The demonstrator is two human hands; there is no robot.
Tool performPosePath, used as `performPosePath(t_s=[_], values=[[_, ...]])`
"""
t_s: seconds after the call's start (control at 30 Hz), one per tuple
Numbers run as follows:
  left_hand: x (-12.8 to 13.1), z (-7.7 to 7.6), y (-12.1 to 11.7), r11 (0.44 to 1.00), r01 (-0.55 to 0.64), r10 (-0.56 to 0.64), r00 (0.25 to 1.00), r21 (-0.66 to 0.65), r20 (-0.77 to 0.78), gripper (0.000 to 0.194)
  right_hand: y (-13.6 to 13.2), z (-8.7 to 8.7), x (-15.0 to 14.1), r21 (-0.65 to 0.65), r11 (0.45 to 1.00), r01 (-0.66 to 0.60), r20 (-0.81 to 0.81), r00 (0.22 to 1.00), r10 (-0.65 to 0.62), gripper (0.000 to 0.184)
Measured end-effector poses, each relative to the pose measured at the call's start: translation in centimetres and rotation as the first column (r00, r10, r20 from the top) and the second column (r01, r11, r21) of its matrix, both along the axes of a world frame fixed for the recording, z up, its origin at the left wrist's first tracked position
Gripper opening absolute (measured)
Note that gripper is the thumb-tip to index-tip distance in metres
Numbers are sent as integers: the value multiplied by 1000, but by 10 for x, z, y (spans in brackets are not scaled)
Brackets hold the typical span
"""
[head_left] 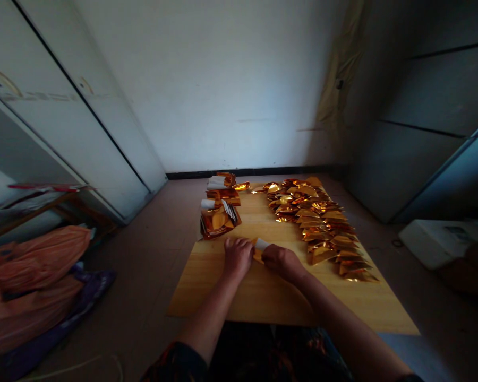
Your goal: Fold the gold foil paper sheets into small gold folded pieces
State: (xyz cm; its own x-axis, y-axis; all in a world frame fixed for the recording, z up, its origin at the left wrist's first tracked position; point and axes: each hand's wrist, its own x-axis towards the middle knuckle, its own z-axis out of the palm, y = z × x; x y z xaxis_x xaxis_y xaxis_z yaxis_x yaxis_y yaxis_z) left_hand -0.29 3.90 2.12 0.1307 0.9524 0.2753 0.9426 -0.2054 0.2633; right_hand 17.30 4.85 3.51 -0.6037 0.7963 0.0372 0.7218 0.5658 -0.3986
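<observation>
My left hand and my right hand rest close together on a low wooden table. Between them they pinch a small gold foil paper with a white edge, held just above the tabletop. Both hands have their fingers curled onto it. Stacks of flat gold foil sheets lie just beyond my left hand. A long spread of folded gold foil pieces runs along the right side of the table, beyond my right hand.
Orange plastic bags lie on the floor at the left, beside a purple one. White cabinet doors stand at the left, a white wall ahead, and a white box sits on the floor at the right.
</observation>
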Motion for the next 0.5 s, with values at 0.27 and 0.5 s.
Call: performPosePath(t_s=[0.27, 0.5], values=[[-8, -8, -6, 997, 76, -76, 997, 2, 8, 23, -4, -11, 7, 131, 991, -12, -17, 1000, 15, 16], [-19, -1, -9, 976, 214, -215, 976, -50, -25, 32, -6, -14, 1, 236, 971, 28, 54, 998, -41, 19]])
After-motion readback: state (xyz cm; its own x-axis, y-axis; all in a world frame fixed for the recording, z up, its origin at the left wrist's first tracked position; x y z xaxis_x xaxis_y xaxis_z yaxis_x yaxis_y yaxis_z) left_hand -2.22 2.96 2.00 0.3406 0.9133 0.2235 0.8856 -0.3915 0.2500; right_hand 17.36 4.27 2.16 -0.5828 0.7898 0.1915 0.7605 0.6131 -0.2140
